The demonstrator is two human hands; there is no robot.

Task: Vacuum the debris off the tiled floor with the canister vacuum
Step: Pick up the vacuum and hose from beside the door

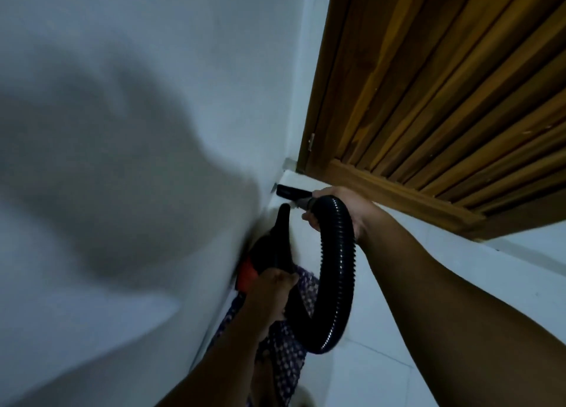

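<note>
My left hand grips the black canister vacuum, which has an orange part on its side and hangs close to the white wall. From the vacuum a black ribbed hose loops down and up to my right hand. My right hand is closed on the hose end, and the black nozzle points into the floor corner where the wall meets the door frame. The white tiled floor lies below. No debris can be made out; the picture is blurred.
A white wall with my shadow fills the left. A slatted wooden door in a wooden frame stands at the upper right, close behind the nozzle. Patterned purple cloth hangs under my left arm.
</note>
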